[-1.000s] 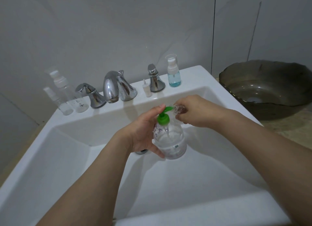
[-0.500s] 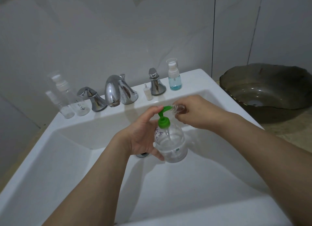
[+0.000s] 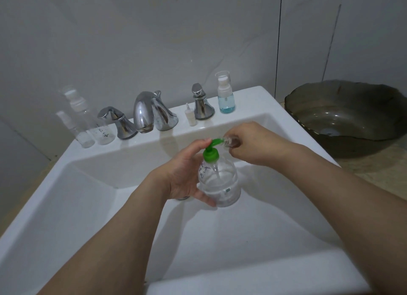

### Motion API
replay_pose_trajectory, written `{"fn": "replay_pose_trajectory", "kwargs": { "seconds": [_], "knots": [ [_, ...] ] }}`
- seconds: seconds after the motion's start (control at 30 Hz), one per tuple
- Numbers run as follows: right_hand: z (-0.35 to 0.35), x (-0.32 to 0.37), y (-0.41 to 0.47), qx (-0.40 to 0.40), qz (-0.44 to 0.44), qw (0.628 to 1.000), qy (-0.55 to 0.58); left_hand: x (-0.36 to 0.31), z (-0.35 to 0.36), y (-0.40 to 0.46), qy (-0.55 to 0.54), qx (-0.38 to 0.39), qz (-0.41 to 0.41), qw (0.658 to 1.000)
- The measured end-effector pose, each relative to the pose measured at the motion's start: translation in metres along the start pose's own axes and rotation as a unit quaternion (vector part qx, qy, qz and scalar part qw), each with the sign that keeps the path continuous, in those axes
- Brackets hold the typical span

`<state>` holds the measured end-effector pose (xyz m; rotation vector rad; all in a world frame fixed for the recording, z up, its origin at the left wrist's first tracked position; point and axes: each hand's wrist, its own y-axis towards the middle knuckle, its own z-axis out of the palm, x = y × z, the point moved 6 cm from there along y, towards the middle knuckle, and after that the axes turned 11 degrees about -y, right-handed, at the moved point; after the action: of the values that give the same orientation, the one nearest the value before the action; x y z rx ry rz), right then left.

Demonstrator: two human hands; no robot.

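1. Centrally, the left hand (image 3: 185, 173) grips a clear pump bottle (image 3: 220, 184) from its left side. One digit curls under the body and another rests on the green pump head (image 3: 211, 152).
2. Just right of centre, the right hand (image 3: 257, 144) pinches a small vial (image 3: 231, 141) in curled fingers, with the vial's mouth against the pump's nozzle.
3. Both forearms rise from the lower corners and meet over the white sink (image 3: 88, 206).
4. The bottle hangs above the basin, apart from its walls.
5. The basin floor spreads wide below and left of the hands.
6. Above them, the back ledge holds the faucet (image 3: 145, 111) and a blue-liquid bottle (image 3: 226, 96).
7. A dark bowl (image 3: 352, 118) stands beside the sink's right rim.
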<state>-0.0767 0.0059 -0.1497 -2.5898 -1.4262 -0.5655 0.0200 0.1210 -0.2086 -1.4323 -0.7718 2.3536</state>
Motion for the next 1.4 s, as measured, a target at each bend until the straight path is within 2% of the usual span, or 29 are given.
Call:
{"fn": "replay_pose_trajectory", "kwargs": {
  "seconds": [0.3,0.47,0.9,1.4],
  "knots": [
    [-0.0009,0.0005,-0.0009,0.002,0.0,1.0,-0.003,-0.0013,0.003,-0.0008,0.018,0.011,0.001,1.0],
    [-0.0023,0.0012,-0.0026,0.0,0.002,0.999,0.038,-0.0047,0.0019,-0.0015,0.058,-0.003,-0.007,0.998],
    [-0.0073,0.0046,-0.005,-0.023,-0.008,0.998,0.065,-0.0049,-0.0025,-0.0002,0.058,-0.027,-0.02,0.998],
    [-0.0056,0.0029,-0.0036,-0.021,0.0,0.997,0.069,-0.0047,-0.0017,-0.0005,0.055,-0.012,-0.017,0.998]
  ]
}}
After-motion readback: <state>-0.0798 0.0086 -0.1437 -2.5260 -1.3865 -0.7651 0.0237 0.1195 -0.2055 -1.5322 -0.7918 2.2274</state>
